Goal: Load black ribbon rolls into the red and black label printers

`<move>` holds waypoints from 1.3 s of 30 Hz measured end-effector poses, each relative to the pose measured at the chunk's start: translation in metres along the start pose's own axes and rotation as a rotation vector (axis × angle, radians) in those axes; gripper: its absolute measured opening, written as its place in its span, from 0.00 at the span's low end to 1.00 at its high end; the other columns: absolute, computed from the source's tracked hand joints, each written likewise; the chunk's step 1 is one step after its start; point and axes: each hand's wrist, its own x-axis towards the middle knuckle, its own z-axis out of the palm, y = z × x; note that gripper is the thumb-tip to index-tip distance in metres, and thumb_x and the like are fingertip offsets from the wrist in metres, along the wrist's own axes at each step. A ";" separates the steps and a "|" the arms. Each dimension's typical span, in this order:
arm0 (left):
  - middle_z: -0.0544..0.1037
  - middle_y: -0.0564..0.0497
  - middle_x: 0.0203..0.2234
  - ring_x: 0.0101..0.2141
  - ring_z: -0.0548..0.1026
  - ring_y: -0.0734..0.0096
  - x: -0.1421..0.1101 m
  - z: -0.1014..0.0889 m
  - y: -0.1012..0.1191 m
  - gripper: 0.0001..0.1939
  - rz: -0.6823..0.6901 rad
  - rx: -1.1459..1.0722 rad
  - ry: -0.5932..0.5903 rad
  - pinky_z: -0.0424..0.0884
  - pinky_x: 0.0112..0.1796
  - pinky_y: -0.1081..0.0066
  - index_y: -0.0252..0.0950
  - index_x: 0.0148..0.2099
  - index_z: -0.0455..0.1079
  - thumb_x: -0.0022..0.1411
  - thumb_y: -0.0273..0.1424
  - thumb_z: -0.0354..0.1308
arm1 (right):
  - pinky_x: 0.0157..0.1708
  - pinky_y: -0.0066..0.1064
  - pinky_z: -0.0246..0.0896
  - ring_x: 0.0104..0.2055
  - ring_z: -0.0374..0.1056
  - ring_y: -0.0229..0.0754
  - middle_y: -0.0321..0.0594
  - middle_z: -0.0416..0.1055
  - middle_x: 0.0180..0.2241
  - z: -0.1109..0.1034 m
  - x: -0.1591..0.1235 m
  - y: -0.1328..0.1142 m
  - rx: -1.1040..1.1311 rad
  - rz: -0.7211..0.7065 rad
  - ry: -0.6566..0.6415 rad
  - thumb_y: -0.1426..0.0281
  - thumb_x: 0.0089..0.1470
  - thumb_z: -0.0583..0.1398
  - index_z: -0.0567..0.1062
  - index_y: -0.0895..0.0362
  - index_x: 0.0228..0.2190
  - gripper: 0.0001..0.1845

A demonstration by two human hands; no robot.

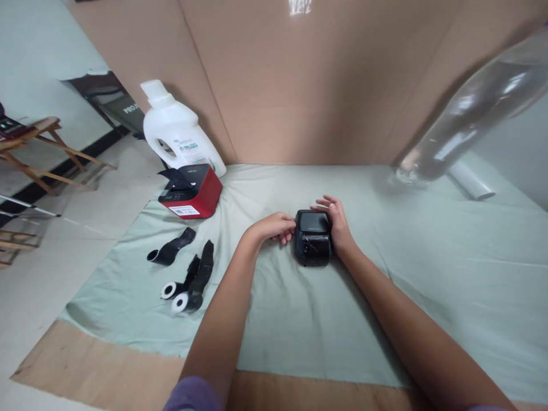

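A small black portable printer [314,237] lies on the green cloth between my hands. Its lid looks closed, with a glossy panel on the near half. My left hand [278,227] is curled, the thumb and index finger together against the printer's left edge. Around the right side goes my right hand [338,224], palm and thumb against the casing and some fingers reaching past the far corner. The fingertips of both hands are partly hidden, so how firmly they grip does not show.
At the left stand a red and black label printer [209,191] and a white detergent jug [175,128]. Nearer lie a loose black strip [171,248] and two black paper rolls [182,301]. A clear plastic-wrapped roll [466,117] leans at right above a white tube [473,180]. Cardboard [308,85] walls the back.
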 end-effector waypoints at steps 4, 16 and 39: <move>0.70 0.55 0.17 0.16 0.68 0.78 0.001 -0.001 -0.003 0.08 -0.002 -0.034 -0.002 0.49 0.17 0.76 0.36 0.29 0.65 0.59 0.32 0.54 | 0.54 0.46 0.69 0.53 0.73 0.50 0.43 0.68 0.54 0.000 -0.001 -0.001 -0.015 0.005 -0.005 0.43 0.60 0.55 0.65 0.45 0.51 0.27; 0.63 0.57 0.16 0.16 0.66 0.79 0.002 0.000 -0.004 0.09 0.015 -0.097 -0.016 0.47 0.17 0.77 0.36 0.27 0.63 0.58 0.32 0.55 | 0.55 0.45 0.67 0.53 0.72 0.49 0.44 0.67 0.56 0.000 -0.001 -0.002 -0.054 -0.004 -0.009 0.42 0.60 0.53 0.64 0.46 0.53 0.28; 0.82 0.46 0.47 0.37 0.79 0.68 -0.006 -0.006 -0.007 0.15 0.464 0.265 0.406 0.73 0.44 0.70 0.37 0.52 0.76 0.65 0.34 0.59 | 0.52 0.41 0.68 0.50 0.72 0.46 0.41 0.69 0.55 0.000 0.000 -0.001 -0.092 -0.007 0.015 0.43 0.59 0.53 0.65 0.46 0.53 0.28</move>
